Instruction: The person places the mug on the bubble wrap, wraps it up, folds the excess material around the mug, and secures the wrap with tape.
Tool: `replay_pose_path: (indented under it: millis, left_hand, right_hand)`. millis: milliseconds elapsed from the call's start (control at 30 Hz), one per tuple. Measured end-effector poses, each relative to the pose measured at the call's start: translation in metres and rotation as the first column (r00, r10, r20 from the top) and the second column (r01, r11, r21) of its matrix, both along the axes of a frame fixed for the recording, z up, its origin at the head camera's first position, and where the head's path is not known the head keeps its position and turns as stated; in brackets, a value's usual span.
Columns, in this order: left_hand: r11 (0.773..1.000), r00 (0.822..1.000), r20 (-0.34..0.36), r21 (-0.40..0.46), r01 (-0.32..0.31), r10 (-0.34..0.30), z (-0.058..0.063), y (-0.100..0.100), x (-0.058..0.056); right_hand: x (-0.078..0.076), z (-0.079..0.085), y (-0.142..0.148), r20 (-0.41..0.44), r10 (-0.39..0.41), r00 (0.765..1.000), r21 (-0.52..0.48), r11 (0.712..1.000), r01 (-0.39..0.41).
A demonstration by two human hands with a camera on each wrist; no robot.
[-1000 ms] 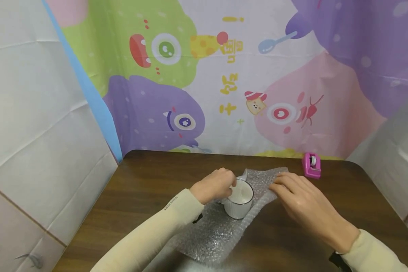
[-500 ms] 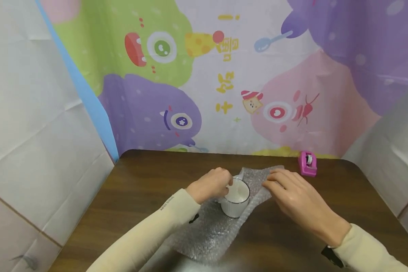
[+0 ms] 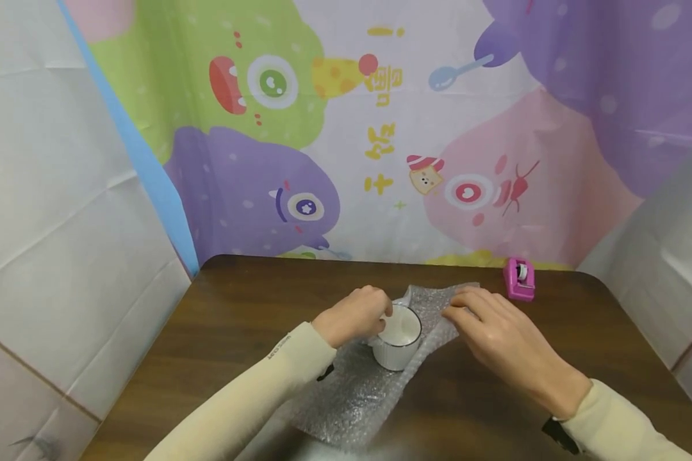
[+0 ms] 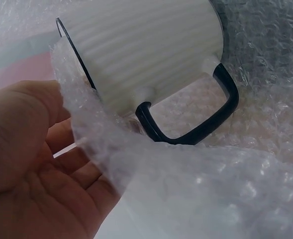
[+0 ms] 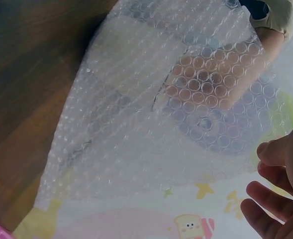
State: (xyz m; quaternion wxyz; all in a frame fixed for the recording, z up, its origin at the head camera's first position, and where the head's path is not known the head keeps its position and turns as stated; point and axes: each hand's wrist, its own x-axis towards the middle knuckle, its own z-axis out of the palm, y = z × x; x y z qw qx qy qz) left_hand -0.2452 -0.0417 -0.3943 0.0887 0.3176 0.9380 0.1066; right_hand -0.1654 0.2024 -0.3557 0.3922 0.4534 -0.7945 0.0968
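A white ribbed mug [image 3: 396, 353] with a dark rim stands on a sheet of bubble wrap [image 3: 346, 403]. Its dark handle [image 4: 221, 119] shows in the left wrist view, with wrap raised beside it. My left hand [image 3: 354, 315] is at the mug's left rim and pinches the wrap's edge between thumb and fingers; some fingertips are hidden behind the wrap. At the wrap's raised right side is my right hand [image 3: 504, 339], its fingers loosely bent. In the right wrist view those fingers [image 5: 268, 196] look apart from the sheet, through which the mug shows faintly.
A pink tape dispenser [image 3: 519, 280] stands at the back right of the dark wooden table [image 3: 236, 307]. Behind the table hangs a cartoon-printed cloth [image 3: 352, 224]. Pale panels [image 3: 81, 224] close off the left and right sides.
The view has shifted slightly, so everything sits a little further left. Both hands, the mug and the bubble wrap otherwise keep nearly the same places.
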Motion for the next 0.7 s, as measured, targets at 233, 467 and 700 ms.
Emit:
replay_pose_path:
  millis: [233, 467, 700]
  left_hand:
    - [1.000, 1.000, 0.000, 0.011, -0.023, 0.023, 0.0008, -0.0015, 0.0018]
    - [0.999, 1.000, 0.003, 0.021, -0.031, 0.031, 0.0010, -0.0006, 0.0025]
    - [0.999, 0.999, 0.003, 0.022, -0.037, 0.037, 0.0008, -0.0012, 0.0039]
  right_hand:
    - [-0.0024, 0.0029, -0.0048, -0.011, 0.004, 1.000, 0.005, 1.000, -0.004]
    - [-0.0039, 0.0049, -0.0073, -0.019, 0.011, 1.000, 0.009, 1.000, -0.011]
    - [-0.0043, 0.0045, -0.0082, -0.003, 0.008, 1.000, 0.010, 1.000, -0.008]
